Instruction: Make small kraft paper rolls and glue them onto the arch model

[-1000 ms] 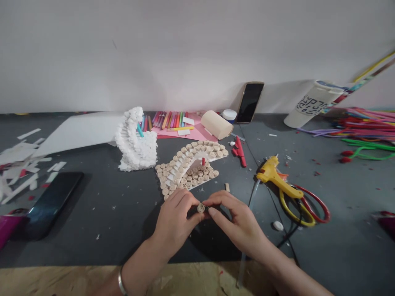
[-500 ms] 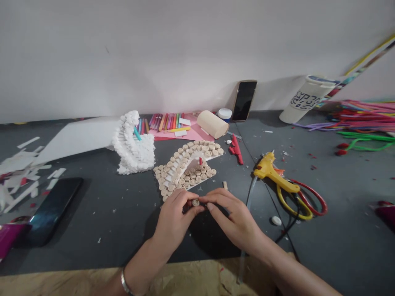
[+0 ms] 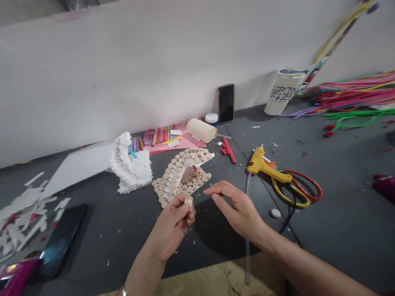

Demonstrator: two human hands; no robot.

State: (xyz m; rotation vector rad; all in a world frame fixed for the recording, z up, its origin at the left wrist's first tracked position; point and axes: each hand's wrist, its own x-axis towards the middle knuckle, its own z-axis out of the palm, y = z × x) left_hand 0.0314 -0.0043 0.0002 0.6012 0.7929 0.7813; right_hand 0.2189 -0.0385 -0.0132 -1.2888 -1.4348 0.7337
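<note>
Between thumb and forefinger, my left hand [image 3: 175, 220] pinches a small beige rolled paper coil [image 3: 188, 201], just in front of the craft model. My right hand [image 3: 236, 209] is apart from it to the right, forefinger stretched out and thumb a little below, with nothing visible in it. Beyond both hands stands the curved craft model [image 3: 185, 172], its arch and base covered in similar beige coils, with a small red piece inside. A yellow hot glue gun [image 3: 267, 168] lies to the right, a clear glue stick [image 3: 247, 230] trailing from its back.
A white textured model [image 3: 132, 168] stands at the left, near white paper scraps [image 3: 18, 230] and a dark phone [image 3: 64, 238]. Red-and-yellow-handled scissors [image 3: 311, 185] lie by the glue gun. At the back are markers [image 3: 160, 135], a beige roll [image 3: 202, 130], an upright phone [image 3: 226, 102] and a tumbler [image 3: 284, 92].
My hands have parted: the left moved slightly left, keeping the coil, and the right let go of it. The camera view has tilted.
</note>
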